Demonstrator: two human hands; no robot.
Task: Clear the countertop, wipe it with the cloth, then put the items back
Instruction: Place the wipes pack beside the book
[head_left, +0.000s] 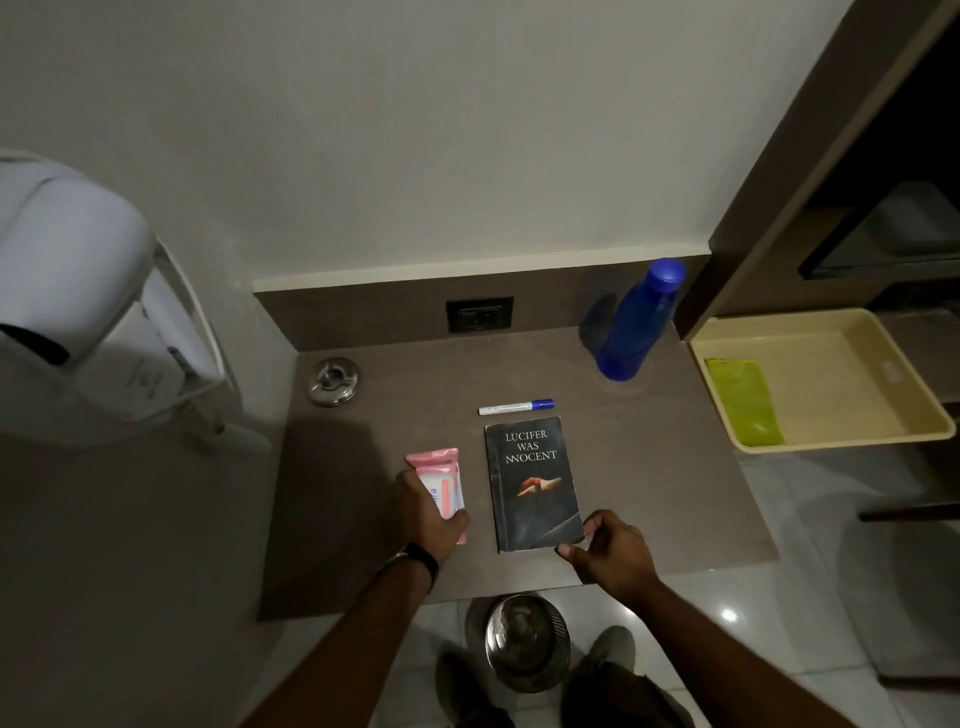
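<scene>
On the brown countertop (649, 467) lie a black book (532, 483), a white marker with a blue cap (516, 407) just behind it, and a pink wipes pack (441, 480) to the book's left. A blue bottle (636, 322) stands at the back right. My left hand (428, 514) is closed around the near end of the wipes pack. My right hand (605, 545) touches the book's near right corner, thumb and fingers pinching its edge. A green cloth (743, 402) lies in a beige tray (831, 441) to the right of the counter.
A round metal ashtray (332, 381) sits at the back left, below a wall socket (479, 314). A white wall-mounted hair dryer (78, 291) hangs on the left. A steel bin (524, 642) stands on the tiled floor by my feet. A dark cabinet (857, 182) rises on the right.
</scene>
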